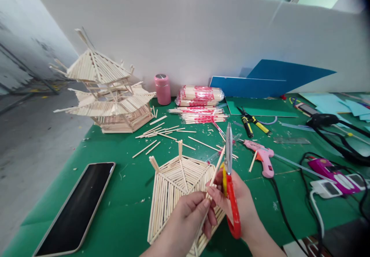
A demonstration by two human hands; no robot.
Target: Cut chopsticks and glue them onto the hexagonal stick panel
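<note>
Near the front centre, a hexagonal panel of wooden sticks (169, 195) lies on the green table, two short stick pairs standing up at its back left corners. Above its right part, my left hand (189, 216) pinches the lower end of a few pale sticks (218, 166). My right hand (239, 199) touches the same sticks with its fingers and also holds scissors (229, 153) with red and yellow handles, blades pointing up and seemingly closed. Both hands are close together and partly hide the panel.
A stick pavilion model (115, 108) stands back left, beside a pink flask (162, 90) and wrapped stick bundles (202, 95). A phone (76, 208) lies front left. Pliers (251, 122), a pink glue gun (263, 156) and cables are right; loose sticks lie mid-table.
</note>
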